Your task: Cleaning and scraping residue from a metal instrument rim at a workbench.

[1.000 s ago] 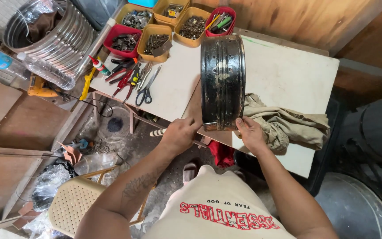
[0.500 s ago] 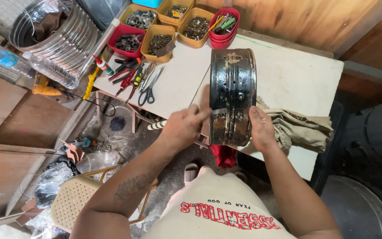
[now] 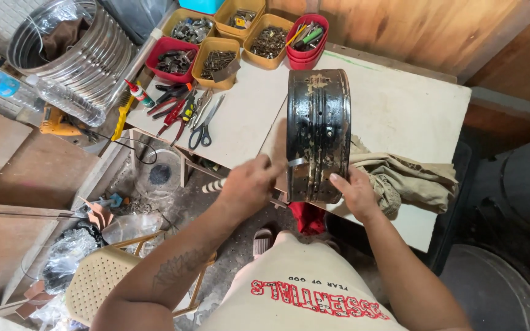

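Head cam: I've got the black metal drum [image 3: 318, 132] standing on edge at the table [image 3: 400, 104] front, right hand [image 3: 356, 193] cupping its bottom, left hand [image 3: 249, 184] pinching a thin metal strip [image 3: 295, 162] beside it.

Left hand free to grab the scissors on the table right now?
Probably not at once: the left hand is pinching a metal strip on the black metal drum. Otherwise the path to the scissors looks open, with nothing between them on the table.
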